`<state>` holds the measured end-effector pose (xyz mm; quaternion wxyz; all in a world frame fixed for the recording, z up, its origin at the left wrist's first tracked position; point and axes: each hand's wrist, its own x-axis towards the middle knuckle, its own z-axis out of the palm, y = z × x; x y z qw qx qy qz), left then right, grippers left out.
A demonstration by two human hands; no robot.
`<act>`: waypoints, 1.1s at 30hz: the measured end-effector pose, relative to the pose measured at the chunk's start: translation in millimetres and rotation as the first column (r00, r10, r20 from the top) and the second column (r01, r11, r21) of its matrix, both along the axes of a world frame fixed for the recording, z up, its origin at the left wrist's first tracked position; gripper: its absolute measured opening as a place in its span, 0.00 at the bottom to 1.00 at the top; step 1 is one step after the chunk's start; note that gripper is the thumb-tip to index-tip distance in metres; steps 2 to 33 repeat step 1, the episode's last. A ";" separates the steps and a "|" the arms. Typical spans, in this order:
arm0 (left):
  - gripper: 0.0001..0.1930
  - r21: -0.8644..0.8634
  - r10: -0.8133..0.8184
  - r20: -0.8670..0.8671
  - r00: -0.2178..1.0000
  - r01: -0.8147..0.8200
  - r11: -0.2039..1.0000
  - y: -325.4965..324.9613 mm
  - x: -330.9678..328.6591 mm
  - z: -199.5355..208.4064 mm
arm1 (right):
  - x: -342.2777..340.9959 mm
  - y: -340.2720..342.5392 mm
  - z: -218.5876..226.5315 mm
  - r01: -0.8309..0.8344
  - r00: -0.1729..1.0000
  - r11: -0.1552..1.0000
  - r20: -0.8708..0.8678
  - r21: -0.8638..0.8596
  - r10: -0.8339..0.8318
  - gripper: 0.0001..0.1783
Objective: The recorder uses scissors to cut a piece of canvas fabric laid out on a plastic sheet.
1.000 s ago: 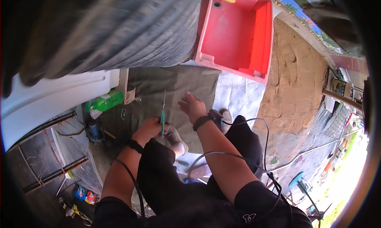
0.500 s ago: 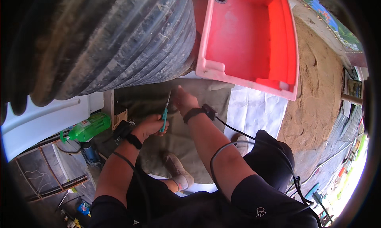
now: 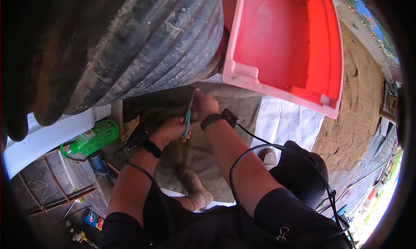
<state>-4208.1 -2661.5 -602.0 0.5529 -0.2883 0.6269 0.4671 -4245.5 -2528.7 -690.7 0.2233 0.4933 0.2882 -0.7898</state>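
Observation:
My left hand point(image 3: 172, 131) is closed around the teal handles of a pair of scissors point(image 3: 187, 119). Their blades point away from me, up to the fingers of my right hand. My right hand point(image 3: 205, 105) is closed just right of the blades, its fingers bent together. What it pinches, if anything, is hidden. Below both hands a dark olive-brown cloth point(image 3: 236, 119) spreads over the ground, and my feet rest on it. A white sheet point(image 3: 284, 121) lies along the cloth's right side.
A big dark ribbed container point(image 3: 173, 41) looms at the far left, beside a pink-red basin point(image 3: 277, 45). Sand point(image 3: 355, 101) covers the ground to the right. On the left are a green pump bottle point(image 3: 97, 137) and a white tub point(image 3: 52, 138). Black cables point(image 3: 260, 146) run along my arms.
The whole view has shifted a little, the basin now sitting farther right. My left hand has come nearer to my right hand, still gripping the scissors.

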 end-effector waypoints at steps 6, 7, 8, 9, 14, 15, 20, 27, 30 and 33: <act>0.16 -0.007 -0.014 -0.009 1.000 0.014 1.000 -2.4 -0.7 -4.3 | 1.2 -3.2 -2.9 -0.002 1.000 1.000 0.004 -0.006 0.002 0.20; 0.16 -0.007 -0.014 -0.009 1.000 0.014 1.000 -2.4 -0.7 -4.3 | 1.2 -3.2 -2.9 -0.002 1.000 1.000 0.004 -0.006 0.002 0.20; 0.16 -0.007 -0.014 -0.009 1.000 0.014 1.000 -2.4 -0.7 -4.3 | 1.2 -3.2 -2.9 -0.002 1.000 1.000 0.004 -0.006 0.002 0.20; 0.16 -0.007 -0.014 -0.009 1.000 0.014 1.000 -2.4 -0.7 -4.3 | 1.2 -3.2 -2.9 -0.002 1.000 1.000 0.004 -0.006 0.002 0.20; 0.16 -0.007 -0.014 -0.009 1.000 0.014 1.000 -2.4 -0.7 -4.3 | 1.2 -3.2 -2.9 -0.002 1.000 1.000 0.004 -0.006 0.002 0.20; 0.16 -0.007 -0.014 -0.009 1.000 0.014 1.000 -2.4 -0.7 -4.3 | 1.2 -3.2 -2.9 -0.002 1.000 1.000 0.004 -0.006 0.002 0.20; 0.16 -0.007 -0.014 -0.009 1.000 0.014 1.000 -2.4 -0.7 -4.3 | 1.2 -3.2 -2.9 -0.002 1.000 1.000 0.004 -0.006 0.002 0.20; 0.16 -0.007 -0.014 -0.009 1.000 0.014 1.000 -2.4 -0.7 -4.3 | 1.2 -3.2 -2.9 -0.002 1.000 1.000 0.004 -0.006 0.002 0.20; 0.16 -0.007 -0.014 -0.009 1.000 0.014 1.000 -2.4 -0.7 -4.3 | 1.2 -3.2 -2.9 -0.002 1.000 1.000 0.004 -0.006 0.002 0.20; 0.16 -0.007 -0.014 -0.009 1.000 0.014 1.000 -2.4 -0.7 -4.3 | 1.2 -3.2 -2.9 -0.002 1.000 1.000 0.004 -0.006 0.002 0.20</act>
